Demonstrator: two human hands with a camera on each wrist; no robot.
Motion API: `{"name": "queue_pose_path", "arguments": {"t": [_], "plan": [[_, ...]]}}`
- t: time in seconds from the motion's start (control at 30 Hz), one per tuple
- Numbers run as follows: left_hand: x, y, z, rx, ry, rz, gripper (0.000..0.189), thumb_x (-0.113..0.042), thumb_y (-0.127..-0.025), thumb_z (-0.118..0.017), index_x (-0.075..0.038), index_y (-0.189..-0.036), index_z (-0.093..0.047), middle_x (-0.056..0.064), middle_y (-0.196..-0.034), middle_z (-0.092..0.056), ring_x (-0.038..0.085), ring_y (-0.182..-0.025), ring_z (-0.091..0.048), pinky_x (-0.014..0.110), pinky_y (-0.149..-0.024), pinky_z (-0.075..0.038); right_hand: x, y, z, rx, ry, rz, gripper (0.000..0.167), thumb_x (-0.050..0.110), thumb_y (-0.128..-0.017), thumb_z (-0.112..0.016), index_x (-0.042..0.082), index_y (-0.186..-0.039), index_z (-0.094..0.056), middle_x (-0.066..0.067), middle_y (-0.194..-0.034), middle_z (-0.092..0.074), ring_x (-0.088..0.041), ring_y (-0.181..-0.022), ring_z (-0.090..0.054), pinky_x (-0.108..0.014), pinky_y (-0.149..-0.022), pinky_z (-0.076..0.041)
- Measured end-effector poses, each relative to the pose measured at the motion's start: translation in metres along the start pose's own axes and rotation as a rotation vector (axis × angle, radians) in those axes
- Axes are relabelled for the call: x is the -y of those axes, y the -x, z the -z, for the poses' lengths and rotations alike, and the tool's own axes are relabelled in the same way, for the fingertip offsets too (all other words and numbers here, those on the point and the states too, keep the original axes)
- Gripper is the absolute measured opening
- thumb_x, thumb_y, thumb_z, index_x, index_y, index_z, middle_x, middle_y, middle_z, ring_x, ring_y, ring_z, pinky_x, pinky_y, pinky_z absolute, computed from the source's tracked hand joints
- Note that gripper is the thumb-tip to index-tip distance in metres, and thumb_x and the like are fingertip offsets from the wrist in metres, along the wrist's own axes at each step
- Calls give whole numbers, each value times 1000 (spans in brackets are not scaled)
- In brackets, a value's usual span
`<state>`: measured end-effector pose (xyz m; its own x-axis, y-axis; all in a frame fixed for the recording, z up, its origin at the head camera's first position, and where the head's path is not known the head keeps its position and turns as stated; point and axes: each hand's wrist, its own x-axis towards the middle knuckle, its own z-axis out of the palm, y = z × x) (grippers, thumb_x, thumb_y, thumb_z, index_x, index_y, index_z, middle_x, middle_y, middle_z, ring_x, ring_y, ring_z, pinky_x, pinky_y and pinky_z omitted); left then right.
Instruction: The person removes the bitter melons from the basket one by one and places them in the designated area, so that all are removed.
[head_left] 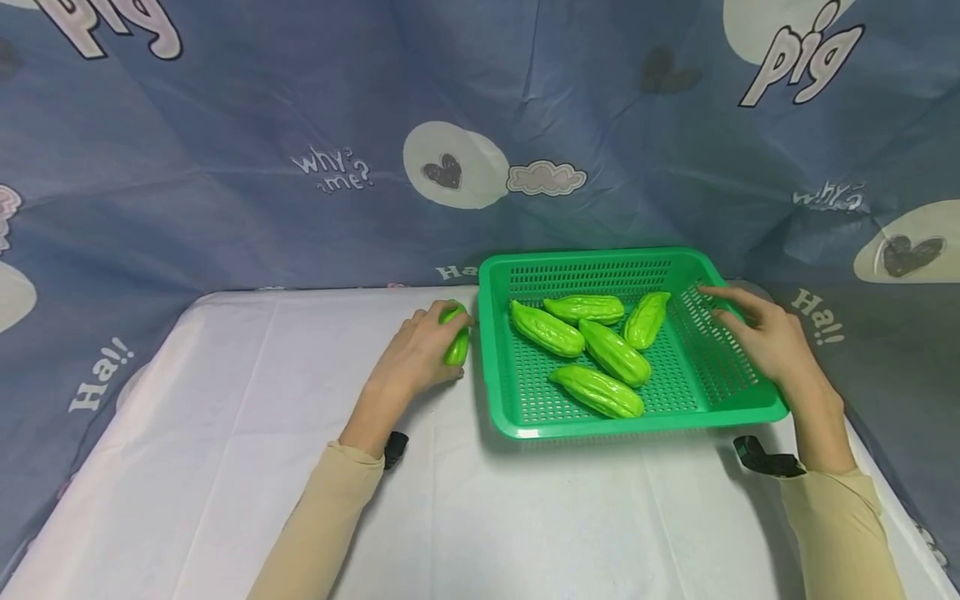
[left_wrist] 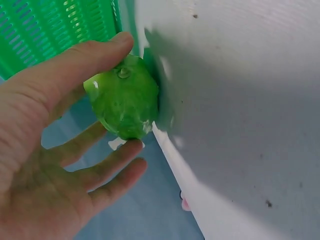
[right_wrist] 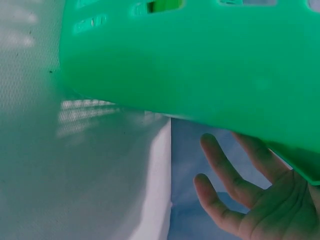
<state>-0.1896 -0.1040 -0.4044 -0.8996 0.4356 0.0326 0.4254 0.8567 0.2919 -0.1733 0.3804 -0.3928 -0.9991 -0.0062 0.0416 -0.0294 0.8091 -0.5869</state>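
In the head view, the left hand point(head_left: 420, 348), centre frame, grips a green gourd point(head_left: 457, 343) between thumb and fingers, just left of the green basket point(head_left: 492, 358). Five more gourds point(head_left: 615, 354) lie inside. The right hand point(head_left: 772, 342), right of centre, reaches over the basket's right rim, thumb and forefinger apart. White cloth point(head_left: 300, 392) covers the table; blue printed fabric point(head_left: 285, 100) hangs across the top.

The left wrist view shows the gourd upper left of centre, thumb above, fingertips below.

In the right wrist view, spread fingers show lower right, beneath the basket's edge.
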Motion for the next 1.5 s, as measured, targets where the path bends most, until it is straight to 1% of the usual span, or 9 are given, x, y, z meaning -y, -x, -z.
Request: {"name": "queue_pose_path", "arguments": {"t": [0.23,0.43,0.73,0.93,1.07,1.17,1.27,1.37,1.5], "plan": [[-3,-6,-6,-36,-13,-13,74,-27,-79,-97,-14,-143,-63,19,-158,-54,44,-125,-65,57,-101,-57,1,0,0,-10,1,12,50,45,-113,-52,25,-158,-55,-23,-167,-47,-65,-145,-44,-83,-109,-37],[-7,-6,-8,-40,-74,6,76,-29,-79,-96,-15,-145,-61,18,-157,-55,45,-130,-62,55,-101,-55,3,0,-3,1,-3,1,51,48,-113,-52,27,-159,-55,-22,-168,-46,-64,-146,-43,-83,-110,-37],[-7,0,-2,-3,-105,8,89,-27,-71,-102,-20,-149,-59,19,-163,-49,49,-140,-55,60,-107,-51,1,-2,-2,9,7,-7,51,49,-113,-50,29,-160,-53,-22,-168,-46,-64,-146,-42,-84,-109,-36],[-5,0,-3,-19,-99,14,84,-26,-74,-101,-22,-146,-60,19,-161,-51,50,-138,-57,60,-105,-52,1,-1,-1,3,10,-3,51,48,-113,-51,27,-159,-54,-23,-168,-46,-64,-146,-42,-83,-109,-36],[-6,2,-2,-30,-76,17,85,-29,-75,-101,-21,-148,-58,20,-162,-50,51,-140,-55,62,-110,-50,0,0,-1,-4,6,3,50,47,-113,-51,27,-159,-55,-23,-167,-48,-64,-146,-43,-83,-109,-37],[-10,4,2,-50,-91,29,84,-29,-78,-98,-21,-150,-55,23,-163,-47,54,-142,-52,65,-114,-47,-1,-1,-1,-8,4,2,50,46,-113,-51,27,-158,-55,-23,-166,-48,-64,-146,-43,-83,-109,-37],[-19,7,11,-85,-128,68,80,-23,-87,-91,-21,-155,-50,26,-164,-44,59,-144,-48,69,-116,-44,-2,-1,-1,-5,2,-5,50,47,-113,-51,28,-159,-55,-22,-168,-47,-64,-146,-43,-83,-109,-37],[-33,11,20,-163,-165,91,73,-13,-94,-81,-20,-159,-48,28,-165,-42,61,-146,-46,71,-118,-42,-2,-1,-1,-4,5,-7,50,48,-113,-51,29,-159,-54,-22,-168,-46,-64,-146,-43,-83,-109,-37],[-54,15,27,-307,-192,27,65,-10,-98,-74,-20,-158,-51,26,-162,-47,58,-144,-51,69,-115,-46,-4,-1,-2,-5,14,-4,49,47,-113,-50,29,-159,-55,-22,-167,-48,-63,-145,-44,-83,-108,-37]]}}
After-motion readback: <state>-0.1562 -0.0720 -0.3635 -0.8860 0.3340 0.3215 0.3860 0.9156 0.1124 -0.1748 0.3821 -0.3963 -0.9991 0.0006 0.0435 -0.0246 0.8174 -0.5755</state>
